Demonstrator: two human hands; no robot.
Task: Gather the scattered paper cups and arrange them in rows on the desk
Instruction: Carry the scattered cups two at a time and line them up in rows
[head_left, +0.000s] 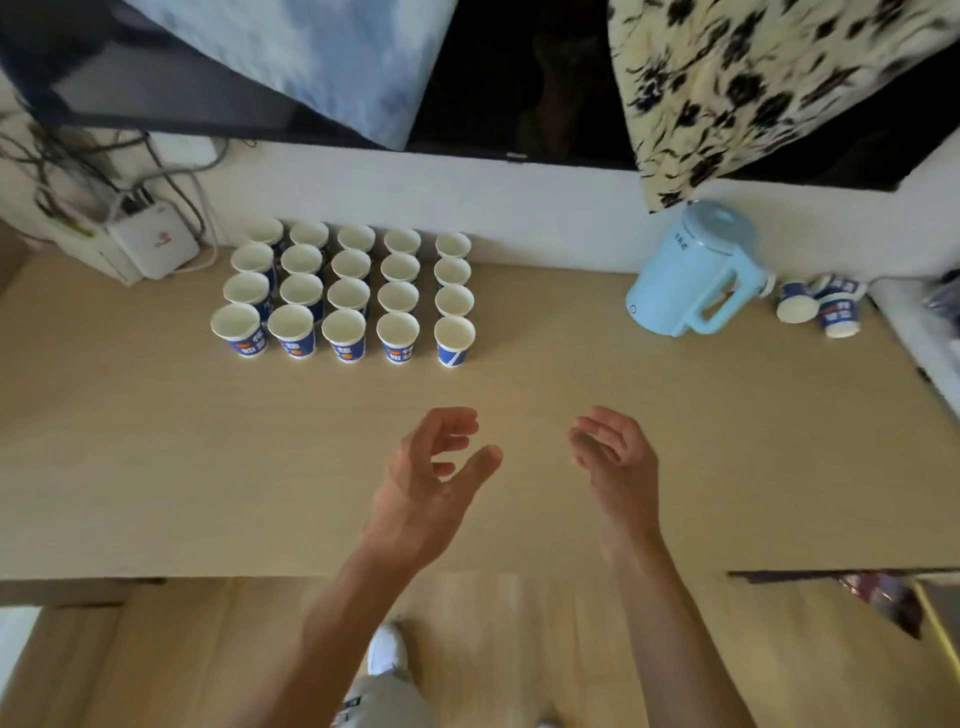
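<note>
Several blue-and-white paper cups (347, 297) stand upright in tidy rows at the back left of the wooden desk (156, 441). A few more paper cups (823, 306) lie tipped in a loose pile at the far right, behind the kettle. My left hand (434, 478) hovers over the middle of the desk, fingers curled apart and holding nothing. My right hand (618, 462) hovers beside it, also open and empty. Both hands are well in front of the rows.
A light blue kettle (693, 270) stands at the back right. A white box with cables (153, 244) sits at the back left corner. A dark screen (519, 78) draped with cloths hangs on the wall above. The desk's front edge runs below my wrists.
</note>
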